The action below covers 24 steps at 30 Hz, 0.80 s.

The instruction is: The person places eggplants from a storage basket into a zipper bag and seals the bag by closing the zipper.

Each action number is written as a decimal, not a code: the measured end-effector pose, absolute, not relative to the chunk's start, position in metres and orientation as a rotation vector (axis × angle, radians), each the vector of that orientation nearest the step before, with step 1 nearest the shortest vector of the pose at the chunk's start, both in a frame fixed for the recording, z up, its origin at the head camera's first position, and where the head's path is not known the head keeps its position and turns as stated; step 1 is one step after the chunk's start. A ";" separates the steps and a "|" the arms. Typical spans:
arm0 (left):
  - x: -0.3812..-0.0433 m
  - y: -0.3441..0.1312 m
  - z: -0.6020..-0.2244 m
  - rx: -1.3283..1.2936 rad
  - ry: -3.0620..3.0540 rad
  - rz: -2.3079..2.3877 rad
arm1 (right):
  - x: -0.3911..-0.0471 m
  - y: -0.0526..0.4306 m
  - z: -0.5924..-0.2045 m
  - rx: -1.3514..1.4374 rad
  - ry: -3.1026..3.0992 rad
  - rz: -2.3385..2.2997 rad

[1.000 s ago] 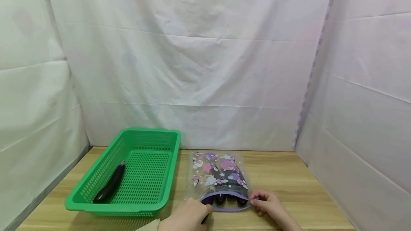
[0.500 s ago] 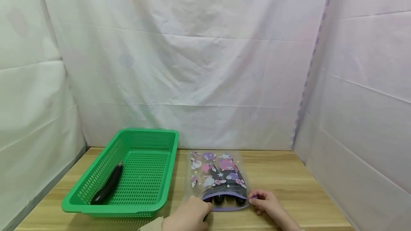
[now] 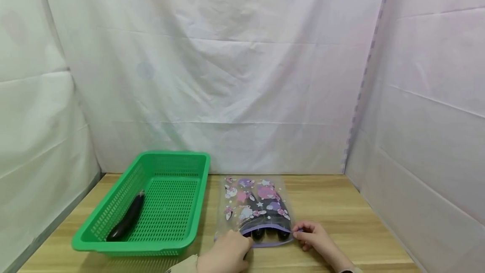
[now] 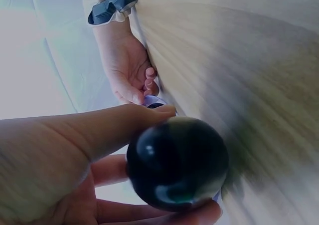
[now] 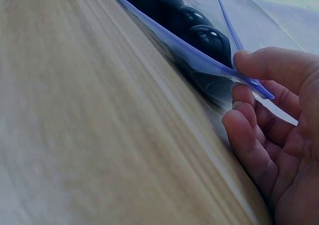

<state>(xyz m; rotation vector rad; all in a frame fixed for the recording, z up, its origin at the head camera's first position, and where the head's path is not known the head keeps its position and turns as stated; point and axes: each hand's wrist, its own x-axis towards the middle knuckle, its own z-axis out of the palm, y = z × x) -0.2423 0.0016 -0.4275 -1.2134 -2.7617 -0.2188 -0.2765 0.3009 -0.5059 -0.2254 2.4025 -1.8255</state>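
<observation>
A clear zip bag [image 3: 229, 212] printed with pink and purple cartoons lies flat on the table, its purple-edged mouth facing the person. Several dark eggplants [image 3: 258, 234] are inside, their rounded ends showing at the mouth. At the mouth's left side, my left hand [image 3: 229, 251] grips another eggplant [image 4: 177, 162] between thumb and fingers; its far end is hidden. My right hand [image 3: 313, 239] pinches the right corner of the bag's purple edge [image 5: 251, 83] between thumb and fingers, and the mouth gapes open.
Left of the bag stands a green perforated basket [image 3: 204, 180], with one eggplant [image 3: 128, 219] lying along its left side. White cloth [image 3: 242, 75] hangs behind and at both sides of the wooden table [image 3: 326, 193].
My left hand has moved slightly forward, and the eggplant it holds has slid further into the bag mouth. The right hand stays at the bag's corner. The head view has shifted slightly.
</observation>
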 end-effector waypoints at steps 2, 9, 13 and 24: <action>-0.243 0.003 -0.429 -1.215 -2.750 -0.201 | -0.276 0.301 -0.504 -0.240 2.406 -1.826; -0.245 0.006 -0.436 -1.175 -2.771 -0.091 | -0.276 0.302 -0.506 -0.236 2.406 -1.823; -0.244 0.007 -0.437 -1.154 -2.815 -0.110 | -0.276 0.302 -0.509 -0.233 2.406 -1.812; -0.243 0.006 -0.442 -1.109 -2.707 -0.038 | -0.277 0.300 -0.507 -0.210 2.389 -1.831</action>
